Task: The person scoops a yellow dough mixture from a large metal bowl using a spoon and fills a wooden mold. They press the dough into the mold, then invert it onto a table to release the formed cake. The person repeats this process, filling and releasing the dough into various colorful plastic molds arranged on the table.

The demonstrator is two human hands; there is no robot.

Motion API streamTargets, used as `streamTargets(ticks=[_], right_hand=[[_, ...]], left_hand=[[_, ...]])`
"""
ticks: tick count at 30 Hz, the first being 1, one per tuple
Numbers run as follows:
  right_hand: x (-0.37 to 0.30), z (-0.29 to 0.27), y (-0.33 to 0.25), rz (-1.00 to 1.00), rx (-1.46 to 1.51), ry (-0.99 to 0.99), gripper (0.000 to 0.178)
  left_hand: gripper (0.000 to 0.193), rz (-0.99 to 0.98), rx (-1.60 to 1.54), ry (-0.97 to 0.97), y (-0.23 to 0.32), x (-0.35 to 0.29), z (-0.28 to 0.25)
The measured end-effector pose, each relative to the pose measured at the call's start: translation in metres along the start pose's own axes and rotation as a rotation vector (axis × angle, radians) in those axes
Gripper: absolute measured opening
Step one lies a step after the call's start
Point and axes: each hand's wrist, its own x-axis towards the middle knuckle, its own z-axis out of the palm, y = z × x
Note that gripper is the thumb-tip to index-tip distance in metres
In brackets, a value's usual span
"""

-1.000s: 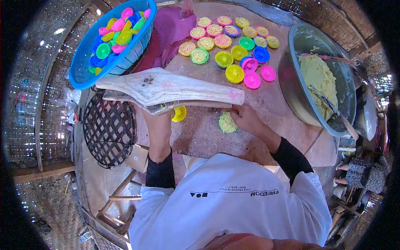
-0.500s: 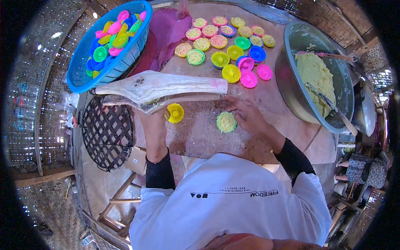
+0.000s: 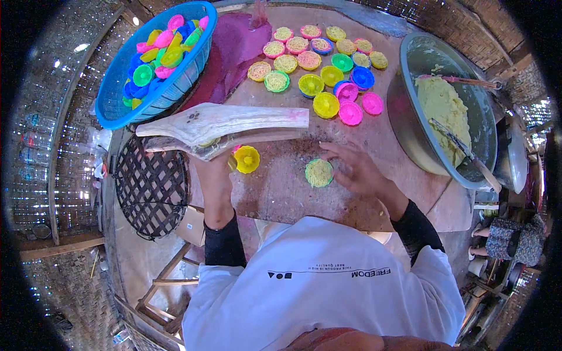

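Observation:
A pale wooden press with two long arms (image 3: 234,120) lies crosswise in front of me, its arms nearly together. My left hand (image 3: 213,180) grips it from below near its thick middle; the press hides most of the fingers. Just right of that hand sits a yellow fluted mould (image 3: 247,159) with nothing in it. My right hand (image 3: 358,169) is open, fingers apart and slightly bent, over the table beside a green mould filled with pale dough strands (image 3: 319,173). It holds nothing and is apart from the press.
Filled moulds (image 3: 297,44) and stacked unfilled moulds (image 3: 325,104) stand farther back on the table (image 3: 281,199). A blue basket of colourful moulds (image 3: 108,96) is far left. A large basin (image 3: 410,111) of pale dough (image 3: 445,111) stands right, and a black woven basket (image 3: 151,196) sits left.
My right hand has moved a little right, away from the end of the press. The press's right end has shifted slightly left. My left hand has hardly moved.

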Motion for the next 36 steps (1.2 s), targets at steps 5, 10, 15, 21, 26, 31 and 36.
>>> streamTargets(ticks=[5, 10, 15, 21, 26, 31, 36], right_hand=[[0.002, 0.019, 0.007, -0.027, -0.092, -0.087, 0.089], [0.035, 0.017, 0.002, 0.039, -0.063, -0.081, 0.094], [0.132, 0.024, -0.001, -0.075, -0.228, 0.143, 0.088], [0.21, 0.034, -0.001, -0.17, -0.493, 0.063, 0.078], [0.201, 0.025, 0.002, -0.183, -0.467, 0.194, 0.076], [0.128, -0.021, 0.014, 0.074, -0.529, 0.218, 0.08], [0.091, -0.023, 0.026, 0.104, -0.603, 0.117, 0.079]], left_hand=[[0.041, 0.03, 0.035, 0.074, 0.007, 0.0, 0.003], [0.045, 0.017, -0.011, 0.192, -0.003, 0.003, -0.025], [0.041, 0.046, 0.113, 0.284, 0.001, 0.005, -0.043], [0.06, 0.036, 0.072, 0.33, -0.002, 0.006, -0.06], [0.059, 0.063, 0.061, 0.356, -0.002, 0.002, -0.065], [0.051, 0.037, 0.116, 0.37, -0.008, 0.0, -0.065], [0.045, -0.02, 0.081, 0.321, -0.013, -0.001, -0.038]])
